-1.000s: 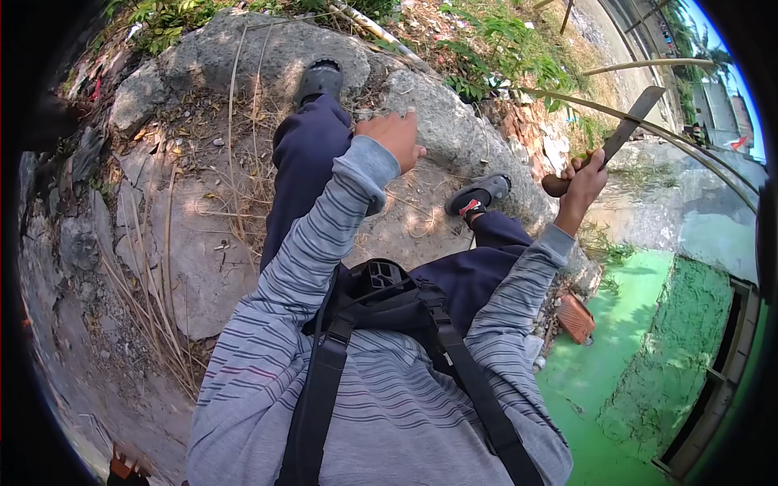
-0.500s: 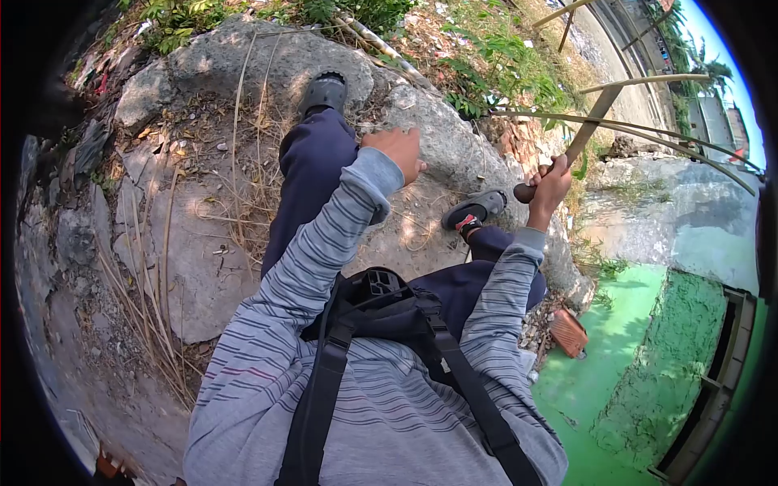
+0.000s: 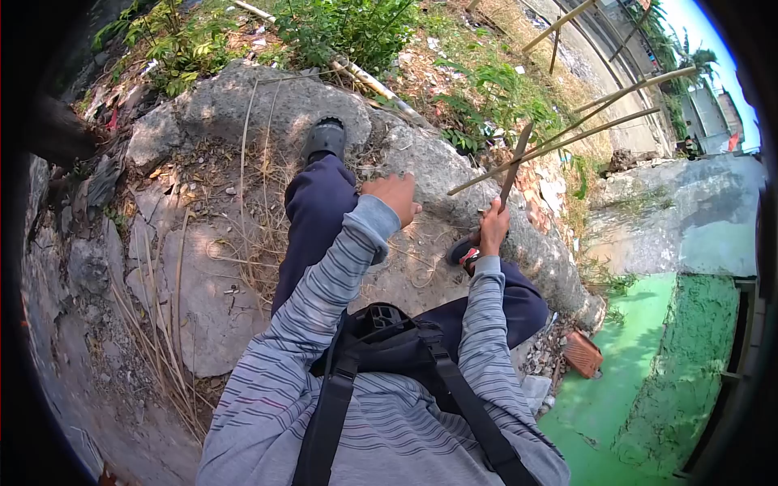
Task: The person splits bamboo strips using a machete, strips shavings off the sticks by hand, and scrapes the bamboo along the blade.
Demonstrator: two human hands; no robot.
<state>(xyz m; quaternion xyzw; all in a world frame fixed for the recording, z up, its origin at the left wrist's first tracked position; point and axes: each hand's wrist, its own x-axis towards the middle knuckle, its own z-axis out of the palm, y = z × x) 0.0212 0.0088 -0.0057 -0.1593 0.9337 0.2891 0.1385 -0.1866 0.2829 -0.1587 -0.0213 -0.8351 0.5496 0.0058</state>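
In my right hand (image 3: pixel 492 229), a machete (image 3: pixel 515 170) points up and away, its dark narrow blade edge-on to me. My fingers wrap its handle, which they mostly hide. A long pale bamboo strip (image 3: pixel 596 134) crosses the blade; whether they touch I cannot tell. My left hand (image 3: pixel 391 198) rests near my left knee with its fingers curled, and anything inside it is hidden. Below my right hand is a dark clog (image 3: pixel 463 251) with a red mark. The other clog (image 3: pixel 325 138) stands on the rock edge.
A rough stone ledge (image 3: pixel 267 101) curves ahead of my feet. Dry strips (image 3: pixel 174 300) lie at left. Bamboo poles (image 3: pixel 636 87) slant at upper right, beyond leafy plants (image 3: pixel 348 32). An orange-brown block (image 3: pixel 582 354) lies beside the green surface (image 3: pixel 612 381).
My right hand has come down and leftward with the machete, whose blade now shows narrower. The strips near the blade have shifted to a different slant. My left hand stays by the knee.
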